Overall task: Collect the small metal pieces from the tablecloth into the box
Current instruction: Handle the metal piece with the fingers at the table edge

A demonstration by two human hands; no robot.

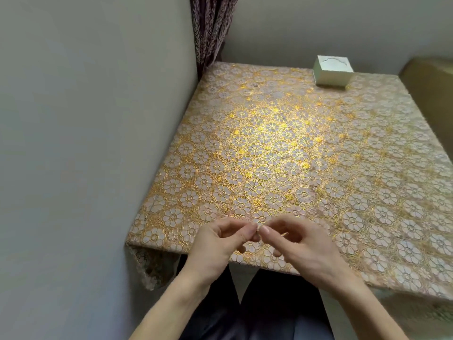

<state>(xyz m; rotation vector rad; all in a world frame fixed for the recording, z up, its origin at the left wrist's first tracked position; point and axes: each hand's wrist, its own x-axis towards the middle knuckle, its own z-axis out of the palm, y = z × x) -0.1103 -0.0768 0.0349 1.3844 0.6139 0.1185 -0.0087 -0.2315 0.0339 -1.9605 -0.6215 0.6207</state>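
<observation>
**A:** What are the two grips doing?

**B:** The left grip (218, 244) and the right grip (301, 246) meet fingertip to fingertip, just above the near edge of the desk (157, 246). Each one pinches the same thin metal piece (257, 233) between thumb and forefinger. The other fingers are curled loosely and hold nothing that I can see.

**A:** Why two grips for such a small thing?

**B:** I think it is because the piece is thin and easy to drop. One grip steadies it while the other takes a better hold. It may also be passing from one to the other, but I cannot tell in which direction.

**A:** Where is the box?

**B:** The box (332, 69) stands far beyond the grips and to their right, near the far edge of the desk. It is well apart from them, so the arm must reach a long way forward. There is a curved line on its top, and I cannot tell if it is open.

**A:** Are more pieces left?

**B:** The cloth (343, 168) beyond the grips is shiny, with a dense flower pattern. If pieces lie there, they are too small to tell from the pattern.

**A:** What could go wrong?

**B:** In my judgement, a piece dropped on this pattern would be hard to find again. That is a good reason for the tight pinch.
</observation>
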